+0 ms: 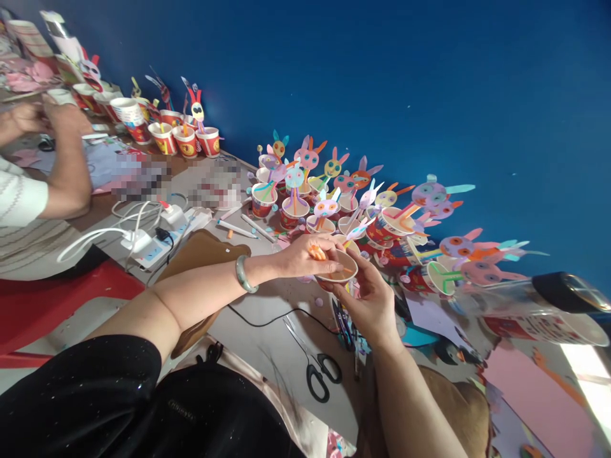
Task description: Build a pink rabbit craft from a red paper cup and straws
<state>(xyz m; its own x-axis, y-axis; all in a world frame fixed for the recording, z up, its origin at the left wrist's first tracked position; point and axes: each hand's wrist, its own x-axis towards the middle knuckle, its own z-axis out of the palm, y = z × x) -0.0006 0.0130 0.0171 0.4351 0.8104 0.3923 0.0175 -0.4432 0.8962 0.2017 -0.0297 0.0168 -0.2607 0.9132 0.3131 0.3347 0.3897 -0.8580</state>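
Note:
A small paper cup (351,272) is held between my two hands above the table, its opening tilted toward me. My right hand (375,299) is wrapped round its side from the right. With a jade-like bangle on the wrist, my left hand (298,256) grips the cup's left rim, a finger or thumb reaching over its inside. An orange piece (316,252) shows at my left palm; its kind I cannot make out. Just beyond the hands stand several paper cups with paper rabbit figures (326,208). Scissors (317,375) with black handles lie nearer to me.
Pens (237,229) and a power strip (165,245) with white cables lie to the left. A clear bottle (506,298) with a black lid and pink paper (539,401) are on the right. At the far left, another person's hands (62,117) work near stacked cups (131,117).

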